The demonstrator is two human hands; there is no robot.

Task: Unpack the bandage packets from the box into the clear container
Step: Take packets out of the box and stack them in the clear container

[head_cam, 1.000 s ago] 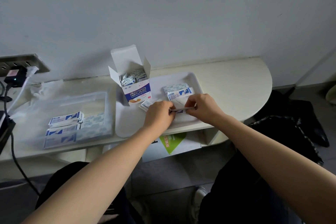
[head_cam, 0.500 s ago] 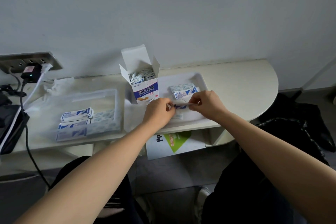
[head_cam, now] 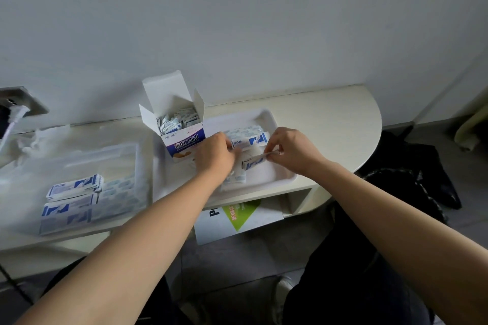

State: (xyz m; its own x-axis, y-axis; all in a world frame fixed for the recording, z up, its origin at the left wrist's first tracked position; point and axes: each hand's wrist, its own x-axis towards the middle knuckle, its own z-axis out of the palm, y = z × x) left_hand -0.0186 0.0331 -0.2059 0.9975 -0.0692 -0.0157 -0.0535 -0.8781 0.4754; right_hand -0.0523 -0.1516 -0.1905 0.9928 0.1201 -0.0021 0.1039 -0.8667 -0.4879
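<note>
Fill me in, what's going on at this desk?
A person is unpacking bandages. Over the tray, the right hand pinches one end of a packet. The left hand is curled by its other end, grip hidden. The open box at the tray's back left still holds packets, and the container on the left already has several stacks.

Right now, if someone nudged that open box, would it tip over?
Probably yes: the box stands upright on a narrow base. It likely feels light, being thin card holding small packets. Its open flaps would probably bend if gripped.
</note>
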